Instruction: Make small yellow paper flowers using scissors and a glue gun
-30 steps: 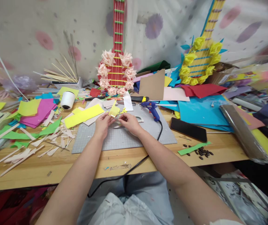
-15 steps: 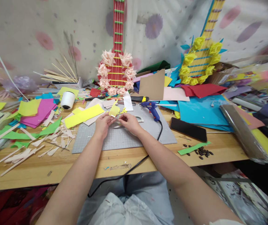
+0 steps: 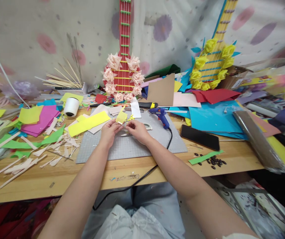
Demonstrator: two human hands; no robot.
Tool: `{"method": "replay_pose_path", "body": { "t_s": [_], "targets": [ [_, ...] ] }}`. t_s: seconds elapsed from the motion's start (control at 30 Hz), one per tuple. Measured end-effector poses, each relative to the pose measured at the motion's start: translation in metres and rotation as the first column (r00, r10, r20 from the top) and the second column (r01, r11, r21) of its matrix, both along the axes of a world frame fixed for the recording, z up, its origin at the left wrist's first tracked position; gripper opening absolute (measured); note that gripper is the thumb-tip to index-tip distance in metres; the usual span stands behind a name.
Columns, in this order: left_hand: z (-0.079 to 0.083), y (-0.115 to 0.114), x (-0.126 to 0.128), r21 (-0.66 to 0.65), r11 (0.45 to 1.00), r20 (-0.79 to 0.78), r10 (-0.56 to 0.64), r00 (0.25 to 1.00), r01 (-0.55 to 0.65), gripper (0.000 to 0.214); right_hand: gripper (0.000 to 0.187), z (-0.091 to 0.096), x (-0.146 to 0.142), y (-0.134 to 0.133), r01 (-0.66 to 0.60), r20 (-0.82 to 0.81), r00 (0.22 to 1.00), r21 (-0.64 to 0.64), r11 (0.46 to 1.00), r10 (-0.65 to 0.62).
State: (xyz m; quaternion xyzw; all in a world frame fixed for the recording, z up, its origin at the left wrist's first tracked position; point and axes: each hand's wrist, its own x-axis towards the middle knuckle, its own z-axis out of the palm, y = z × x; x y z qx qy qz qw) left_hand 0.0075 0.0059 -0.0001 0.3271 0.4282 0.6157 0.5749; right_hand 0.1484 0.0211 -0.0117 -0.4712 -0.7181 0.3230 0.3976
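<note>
My left hand (image 3: 109, 131) and my right hand (image 3: 138, 129) meet over a grey cutting mat (image 3: 132, 146) in the middle of the wooden table (image 3: 65, 172). Both pinch a small folded piece of yellow paper (image 3: 121, 117) between thumb and fingertips, the left from the left side, the right from the right. Small yellow snippets (image 3: 131, 117) stick out beside the right fingers. Under the hands lies something clear and curved that I cannot make out.
A blue glue gun (image 3: 160, 114) lies on the mat's far right, its black cord running off the table's front. A black phone (image 3: 200, 137), dark seeds (image 3: 213, 162), paper scraps (image 3: 33, 156), a white thread spool (image 3: 71, 106) and two paper guitars (image 3: 122, 66) surround the mat.
</note>
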Motion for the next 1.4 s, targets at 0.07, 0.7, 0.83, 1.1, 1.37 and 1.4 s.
{"method": "replay_pose_path", "body": {
  "t_s": [0.07, 0.7, 0.83, 1.1, 1.37, 1.4],
  "targets": [
    [-0.0009, 0.0003, 0.0001, 0.004, 1.000, 0.000, -0.004, 1.000, 0.004, 0.024, 0.009, -0.0005, 0.0000, 0.0002, 0.000, -0.001, 1.000, -0.004, 1.000, 0.000],
    [-0.0033, 0.0013, -0.0001, 0.050, 0.999, -0.034, 0.007, 0.999, -0.005, 0.037, 0.009, -0.0036, -0.0008, 0.0019, 0.006, -0.056, 0.998, -0.028, 1.000, -0.007],
    [-0.0074, 0.0029, -0.0005, 0.070, 0.998, -0.035, 0.008, 0.999, -0.006, 0.037, 0.009, -0.0022, -0.0007, 0.0011, 0.003, -0.064, 0.998, -0.028, 1.000, -0.005],
    [-0.0060, 0.0024, -0.0010, 0.055, 0.998, -0.059, 0.015, 0.998, -0.012, 0.037, 0.010, -0.0017, -0.0005, 0.0008, 0.007, -0.060, 0.998, -0.027, 1.000, -0.008],
    [-0.0063, 0.0019, -0.0018, 0.063, 0.998, -0.049, -0.010, 0.999, 0.013, 0.039, 0.008, 0.0008, 0.0004, 0.0005, -0.009, -0.042, 0.999, -0.029, 1.000, 0.008],
    [-0.0060, 0.0018, -0.0015, 0.064, 0.998, -0.045, -0.010, 0.999, 0.013, 0.039, 0.008, 0.0007, 0.0004, 0.0004, -0.016, -0.040, 0.999, -0.026, 1.000, 0.015]
  ]
}}
